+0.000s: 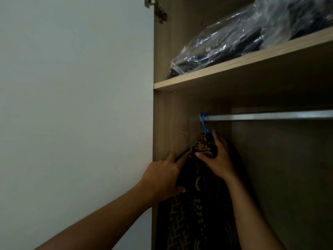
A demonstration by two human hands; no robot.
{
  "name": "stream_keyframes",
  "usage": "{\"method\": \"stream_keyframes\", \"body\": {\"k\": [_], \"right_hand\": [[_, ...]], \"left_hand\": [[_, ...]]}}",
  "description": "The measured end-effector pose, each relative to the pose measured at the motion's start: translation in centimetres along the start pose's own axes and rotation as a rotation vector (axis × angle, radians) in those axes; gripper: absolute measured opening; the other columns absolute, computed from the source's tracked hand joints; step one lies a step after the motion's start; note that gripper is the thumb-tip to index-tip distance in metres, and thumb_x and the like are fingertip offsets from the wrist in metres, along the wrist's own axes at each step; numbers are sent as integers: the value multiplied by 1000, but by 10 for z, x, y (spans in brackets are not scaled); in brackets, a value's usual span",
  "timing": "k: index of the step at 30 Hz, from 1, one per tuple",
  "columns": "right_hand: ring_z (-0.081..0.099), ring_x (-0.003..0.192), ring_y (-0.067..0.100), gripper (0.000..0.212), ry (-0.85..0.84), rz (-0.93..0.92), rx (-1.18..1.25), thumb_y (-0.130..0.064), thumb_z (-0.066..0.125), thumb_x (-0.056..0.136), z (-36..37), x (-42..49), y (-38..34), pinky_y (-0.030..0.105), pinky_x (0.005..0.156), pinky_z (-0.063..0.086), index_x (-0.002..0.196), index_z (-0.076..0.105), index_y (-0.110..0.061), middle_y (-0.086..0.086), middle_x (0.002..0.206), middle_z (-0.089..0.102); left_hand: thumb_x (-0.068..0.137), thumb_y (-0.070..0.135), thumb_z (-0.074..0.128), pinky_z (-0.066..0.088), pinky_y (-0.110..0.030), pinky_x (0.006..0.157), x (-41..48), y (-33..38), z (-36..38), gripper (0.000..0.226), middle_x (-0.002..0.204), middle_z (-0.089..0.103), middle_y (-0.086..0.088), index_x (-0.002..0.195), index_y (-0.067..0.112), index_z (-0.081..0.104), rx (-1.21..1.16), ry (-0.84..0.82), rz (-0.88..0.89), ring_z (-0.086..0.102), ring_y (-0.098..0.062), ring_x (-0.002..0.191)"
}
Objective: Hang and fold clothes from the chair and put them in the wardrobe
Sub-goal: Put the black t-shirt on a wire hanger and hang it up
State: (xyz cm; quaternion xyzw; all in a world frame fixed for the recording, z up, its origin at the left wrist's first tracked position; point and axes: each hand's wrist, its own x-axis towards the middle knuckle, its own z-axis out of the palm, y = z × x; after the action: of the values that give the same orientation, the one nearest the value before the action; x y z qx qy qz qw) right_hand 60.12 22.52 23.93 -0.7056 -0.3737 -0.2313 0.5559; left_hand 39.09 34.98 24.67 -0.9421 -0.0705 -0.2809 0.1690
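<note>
A dark batik garment [196,210] with a brown pattern hangs from a blue hanger [205,126] hooked over the metal rail [270,116] at the far left of the wardrobe. My left hand [162,177] grips the garment's left shoulder, thumb curled onto the cloth. At the collar, just under the hanger's hook, my right hand [219,157] pinches the fabric. Most of the hanger is hidden under the cloth.
A wooden shelf [234,69] above the rail carries dark items in a clear plastic bag [234,38]. The wardrobe's left side panel [173,132] is close beside the garment. The open white door [72,105] fills the left, with a hinge [158,9] at the top.
</note>
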Motion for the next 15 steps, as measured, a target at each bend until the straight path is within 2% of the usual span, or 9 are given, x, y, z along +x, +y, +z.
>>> {"method": "stream_keyframes", "body": {"k": [4, 7, 11, 15], "right_hand": [[21, 149, 18, 101, 17, -66, -16, -49, 80, 76, -2, -24, -42, 44, 120, 28, 155, 19, -42, -7, 163, 14], [20, 149, 17, 99, -13, -88, -17, -49, 80, 77, -4, -48, -79, 42, 120, 27, 156, 21, -39, -7, 163, 17], [20, 148, 16, 94, -152, -101, -4, -46, 78, 81, 1, -94, -133, 42, 119, 26, 156, 22, -38, -8, 163, 18], [23, 148, 16, 92, -302, -108, 44, -48, 76, 82, 13, -154, -172, 42, 120, 25, 156, 22, -39, -8, 162, 20]], "left_hand": [[79, 65, 68, 50, -35, 67, -33, -2, -29, 95, 123, 49, -4, 151, 30, 18, 55, 105, -62, 64, -26, 93], [77, 70, 66, 51, -35, 70, -62, -7, -52, 98, 129, 49, -4, 153, 29, 19, 99, 118, -140, 66, -26, 96], [79, 71, 63, 51, -35, 70, -121, -13, -81, 100, 132, 48, -2, 155, 31, 13, 138, 114, -262, 65, -24, 96], [78, 72, 63, 43, -30, 67, -204, -20, -108, 99, 132, 49, 1, 155, 32, 15, 128, 68, -404, 64, -22, 102]]}}
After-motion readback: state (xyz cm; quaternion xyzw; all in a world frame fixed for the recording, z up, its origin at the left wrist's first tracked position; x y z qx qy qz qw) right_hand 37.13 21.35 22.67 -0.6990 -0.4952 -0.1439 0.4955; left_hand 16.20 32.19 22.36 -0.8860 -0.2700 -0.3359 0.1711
